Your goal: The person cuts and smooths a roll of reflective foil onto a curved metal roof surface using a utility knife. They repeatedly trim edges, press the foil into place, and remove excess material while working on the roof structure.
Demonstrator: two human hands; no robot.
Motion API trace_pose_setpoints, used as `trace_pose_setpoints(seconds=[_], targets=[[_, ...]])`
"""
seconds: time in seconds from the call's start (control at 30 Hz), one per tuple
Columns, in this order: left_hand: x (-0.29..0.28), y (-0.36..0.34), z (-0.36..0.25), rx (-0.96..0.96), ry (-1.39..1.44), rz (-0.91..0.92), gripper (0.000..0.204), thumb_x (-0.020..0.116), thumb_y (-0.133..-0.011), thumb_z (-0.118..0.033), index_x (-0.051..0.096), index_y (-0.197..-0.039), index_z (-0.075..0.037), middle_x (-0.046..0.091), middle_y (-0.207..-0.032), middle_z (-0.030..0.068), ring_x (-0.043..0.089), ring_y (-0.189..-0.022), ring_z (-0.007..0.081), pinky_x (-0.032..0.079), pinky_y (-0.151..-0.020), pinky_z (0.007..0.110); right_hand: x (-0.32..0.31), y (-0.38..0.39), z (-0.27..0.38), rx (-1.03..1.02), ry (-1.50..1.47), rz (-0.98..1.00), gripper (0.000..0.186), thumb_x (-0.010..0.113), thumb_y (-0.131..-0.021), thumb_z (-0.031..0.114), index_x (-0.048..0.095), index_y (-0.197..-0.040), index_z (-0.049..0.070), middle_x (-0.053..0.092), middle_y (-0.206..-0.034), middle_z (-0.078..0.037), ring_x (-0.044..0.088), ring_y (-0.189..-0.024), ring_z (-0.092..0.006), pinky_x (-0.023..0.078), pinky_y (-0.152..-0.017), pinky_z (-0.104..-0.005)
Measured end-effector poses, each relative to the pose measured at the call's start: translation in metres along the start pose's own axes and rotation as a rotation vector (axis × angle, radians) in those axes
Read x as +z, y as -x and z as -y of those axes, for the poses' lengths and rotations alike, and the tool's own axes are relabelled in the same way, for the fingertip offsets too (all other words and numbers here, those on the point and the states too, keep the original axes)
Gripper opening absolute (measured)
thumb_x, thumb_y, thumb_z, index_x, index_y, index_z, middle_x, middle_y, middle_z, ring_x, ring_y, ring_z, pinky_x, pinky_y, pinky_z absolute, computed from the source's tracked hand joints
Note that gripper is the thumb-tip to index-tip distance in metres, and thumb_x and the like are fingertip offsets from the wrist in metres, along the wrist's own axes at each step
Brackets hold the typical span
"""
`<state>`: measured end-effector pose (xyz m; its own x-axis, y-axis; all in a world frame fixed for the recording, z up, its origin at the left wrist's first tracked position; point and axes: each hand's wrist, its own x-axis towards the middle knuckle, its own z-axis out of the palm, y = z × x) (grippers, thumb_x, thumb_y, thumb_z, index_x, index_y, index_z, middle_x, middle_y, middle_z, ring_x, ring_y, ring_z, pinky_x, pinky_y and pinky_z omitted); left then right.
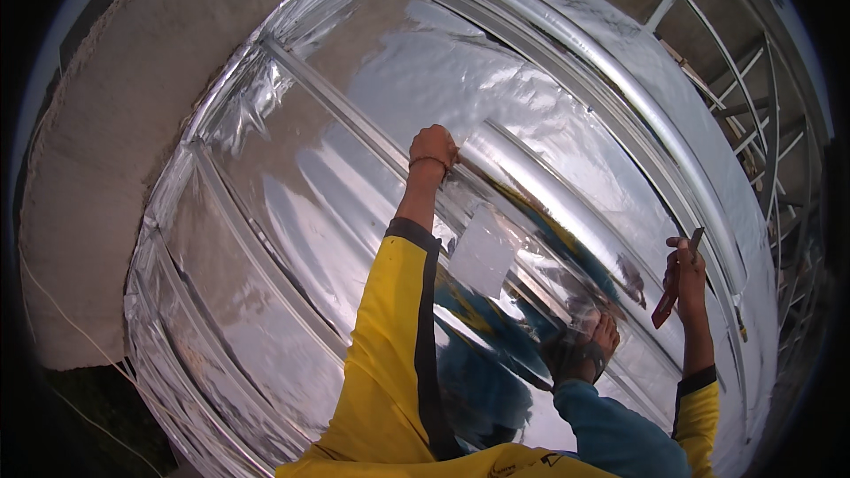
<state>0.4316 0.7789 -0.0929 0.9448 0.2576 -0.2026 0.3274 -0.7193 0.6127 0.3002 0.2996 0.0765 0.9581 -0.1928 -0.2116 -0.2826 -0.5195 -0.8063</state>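
1. The left hand (434,149), thin band at its wrist, is a closed fist on the upper left end of a loosely curled foil piece (542,184), mirror-bright and smooth.
2. The right hand (689,279) is wrapped round a slim red cutter (666,303), held upright and tilted; its narrow dark end juts above the fist.
3. Between the hands, below the curled foil, lie a dull pale rectangular patch (483,250) and a bare foot (606,336) under a teal trouser leg (611,420).
4. Around them spreads crinkled, reflective foil sheeting (305,199), crossed by straight ridged metal rails (332,111).
5. Beyond the curled piece runs a long, tube-like foil roll (611,57).
6. Outermost: rough grey concrete (97,177) at left, thin metal framing (753,115) at right.
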Motion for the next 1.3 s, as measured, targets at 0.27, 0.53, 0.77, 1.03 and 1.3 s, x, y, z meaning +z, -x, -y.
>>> trace_pose_setpoints(seconds=[0.27,0.53,0.77,1.03,1.3], targets=[[-0.026,0.020,-0.071,0.382,0.381,-0.505,0.017,0.069,-0.091,-0.023,0.070,-0.099,-0.008,0.070,-0.098,0.0092,0.067,-0.084,0.0273,0.054,-0.081,0.039,0.018,-0.016,0.049,-0.111,-0.693,-0.142,0.036,0.047,-0.107,0.048,0.050,-0.097,0.013,0.038,-0.068,0.004,0.043,-0.058,-0.0099,0.046,-0.058,-0.0303],[0.016,0.135,-0.221,0.958,0.620,0.369,0.051,0.052,-0.104,-0.042,0.046,-0.131,0.001,0.066,-0.104,0.0277,0.065,-0.102,0.0462,0.050,-0.089,0.050,0.052,-0.055,0.119,-0.319,-0.950,-0.157,0.034,0.053,-0.106,0.040,0.053,-0.114,0.007,0.041,-0.077,0.003,0.044,-0.071,-0.0097,0.042,-0.069,-0.0287],[0.036,0.149,-0.228,0.809,0.839,0.397,0.044,0.047,-0.107,-0.039,0.053,-0.109,0.004,0.063,-0.080,0.0267,0.063,-0.081,0.0472,0.048,-0.074,0.049,0.080,-0.023,0.151,-0.508,-0.469,-0.134,0.046,0.049,-0.107,0.034,0.048,-0.139,0.001,0.054,-0.093,0.000,0.052,-0.084,-0.0094,0.045,-0.078,-0.0262],[0.030,0.147,-0.225,0.781,0.723,0.498,0.051,0.046,-0.104,-0.040,0.060,-0.088,0.006,0.060,-0.067,0.0242,0.061,-0.068,0.0411,0.048,-0.070,0.048,0.079,-0.037,0.106,-0.437,-0.269,-0.142,0.059,0.047,-0.107,0.046,0.051,-0.142,-0.002,0.063,-0.093,-0.004,0.059,-0.080,-0.0113,0.050,-0.070,-0.0273],[0.040,0.147,-0.224,0.757,0.666,0.575,0.050,0.045,-0.106,-0.039,0.058,-0.087,0.005,0.055,-0.064,0.0180,0.057,-0.062,0.0292,0.047,-0.064,0.044,0.066,-0.033,0.093,-0.447,-0.317,0.056,0.047,0.058,-0.105,0.035,0.047,-0.134,0.000,0.064,-0.107,-0.009,0.062,-0.088,-0.0131,0.054,-0.081,-0.0306]])
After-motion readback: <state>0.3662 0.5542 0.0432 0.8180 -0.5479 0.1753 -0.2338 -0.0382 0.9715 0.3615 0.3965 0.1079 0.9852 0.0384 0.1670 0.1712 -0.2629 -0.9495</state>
